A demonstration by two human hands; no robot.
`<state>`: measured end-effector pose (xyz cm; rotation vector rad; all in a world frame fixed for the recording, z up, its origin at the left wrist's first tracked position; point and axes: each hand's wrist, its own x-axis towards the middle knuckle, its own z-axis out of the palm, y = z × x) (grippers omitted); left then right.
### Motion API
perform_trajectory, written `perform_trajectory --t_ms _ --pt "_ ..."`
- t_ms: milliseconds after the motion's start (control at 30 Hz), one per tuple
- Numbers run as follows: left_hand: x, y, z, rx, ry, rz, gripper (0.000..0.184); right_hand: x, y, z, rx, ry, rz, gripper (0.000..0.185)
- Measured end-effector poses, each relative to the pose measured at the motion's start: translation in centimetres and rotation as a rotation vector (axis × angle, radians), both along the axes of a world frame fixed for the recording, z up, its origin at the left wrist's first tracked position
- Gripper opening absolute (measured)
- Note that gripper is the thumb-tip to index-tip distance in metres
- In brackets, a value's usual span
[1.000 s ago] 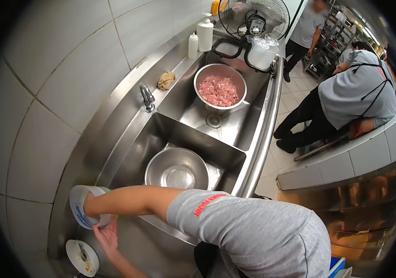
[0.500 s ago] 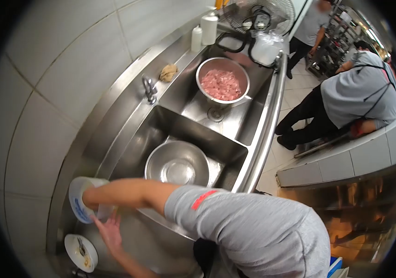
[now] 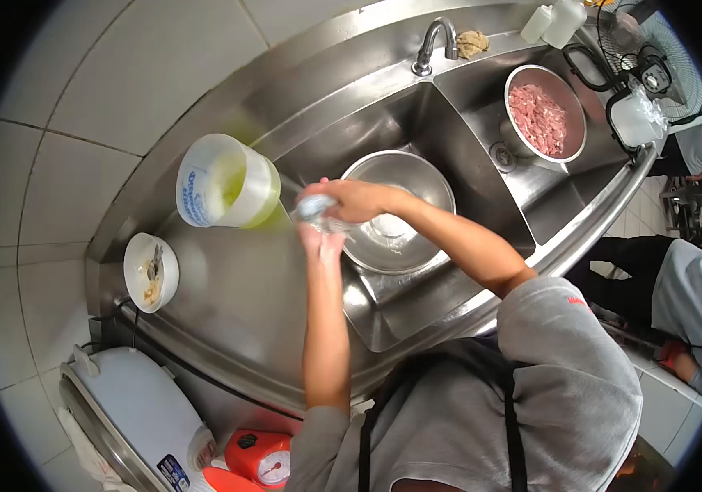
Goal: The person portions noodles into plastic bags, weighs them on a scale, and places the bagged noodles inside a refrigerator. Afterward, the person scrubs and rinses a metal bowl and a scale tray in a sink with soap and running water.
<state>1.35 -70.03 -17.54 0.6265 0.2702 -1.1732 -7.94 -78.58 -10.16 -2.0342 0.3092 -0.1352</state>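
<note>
Just over the rim of the steel bowl (image 3: pixel 434 176), my two hands are together, blurred by motion. My right hand (image 3: pixel 357 202) is closed at a whitish, see-through object (image 3: pixel 316 208), too smeared to name. My left hand (image 3: pixel 320 238) is closed against it from below, palm side partly visible. To their left, a translucent plastic container (image 3: pixel 203 193) with blue print and yellow-green contents stands on the steel counter, touched by neither hand. The steel bowl sits in the near sink basin and looks empty.
A bowl of raw meat pieces (image 3: pixel 538 121) is in the far basin. Around the sink are a faucet (image 3: pixel 425 57), a cloth (image 3: pixel 473 43), bottles (image 3: pixel 564 22) and a fan (image 3: pixel 671 70). A white bowl (image 3: pixel 151 275) and a red scale (image 3: pixel 260 459) are left; co-workers stand right.
My right hand has come out of the plastic container, and both hands have moved right to the steel bowl's edge. The view has turned, bringing the scale and a grey-white appliance into sight.
</note>
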Motion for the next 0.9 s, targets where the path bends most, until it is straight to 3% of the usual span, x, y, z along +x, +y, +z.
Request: perform_trajectory --t_ms 100,167,233,300,367,433,500,567,600,633,700,767,833,900 --pt "-3.1 -0.2 -9.3 0.394 -0.092 0.028 0.027 -2.7 1.2 -7.1 0.068 0.258 -0.317 0.045" --pt "-5.7 1.4 -15.3 0.636 -0.485 -0.036 0.028 -4.6 1.5 -13.1 0.002 0.403 -0.293 0.045" --pt "-8.4 3.8 -19.0 1.177 -1.056 -0.148 0.043 -6.8 1.4 -17.6 -0.058 0.653 -0.307 0.042" --pt "-9.8 6.1 -21.8 1.470 -0.907 -0.338 0.058 -10.2 0.3 -24.8 -0.144 0.828 -0.286 0.043" --pt "-11.5 7.3 -23.9 1.231 -0.700 -0.123 0.057 -13.3 -0.6 -26.6 -0.314 0.930 -0.301 0.040" --pt "-11.2 8.5 -25.1 1.028 -0.702 -0.175 0.053 -15.9 -1.2 -29.3 -0.437 1.110 -0.097 0.045" --pt "-11.5 7.7 -26.0 0.945 -0.698 -0.109 0.047 -18.7 3.5 -36.9 -0.831 0.902 -0.135 0.050" --pt "-12.8 6.4 -26.5 0.988 -0.694 0.081 0.040 -14.6 6.5 -35.7 -0.403 0.793 0.052 0.048" --pt "-12.7 6.4 -26.4 1.118 -0.896 -0.075 0.036 -11.2 8.4 -37.1 -0.127 0.628 -0.126 0.048" --pt "-12.7 7.0 -26.2 1.053 -0.865 -0.055 0.036 -8.3 9.9 -38.7 0.145 0.455 -0.295 0.047" --pt "-11.8 7.7 -25.7 0.906 -0.833 -0.006 0.035 -2.9 6.7 -40.6 -0.238 0.540 -0.390 0.049" --pt "-10.7 6.8 -22.5 0.967 -0.873 0.011 0.034 -3.8 -0.7 -39.8 -0.466 0.318 -0.319 0.054" --pt "-9.9 5.1 -19.9 0.935 -0.867 0.030 0.035 -7.3 -3.8 -39.6 -0.338 0.549 -0.446 0.052" --pt "-9.1 3.5 -18.4 0.932 -0.847 -0.009 0.031 -12.1 -2.2 -37.1 -0.358 0.601 -0.592 0.029"
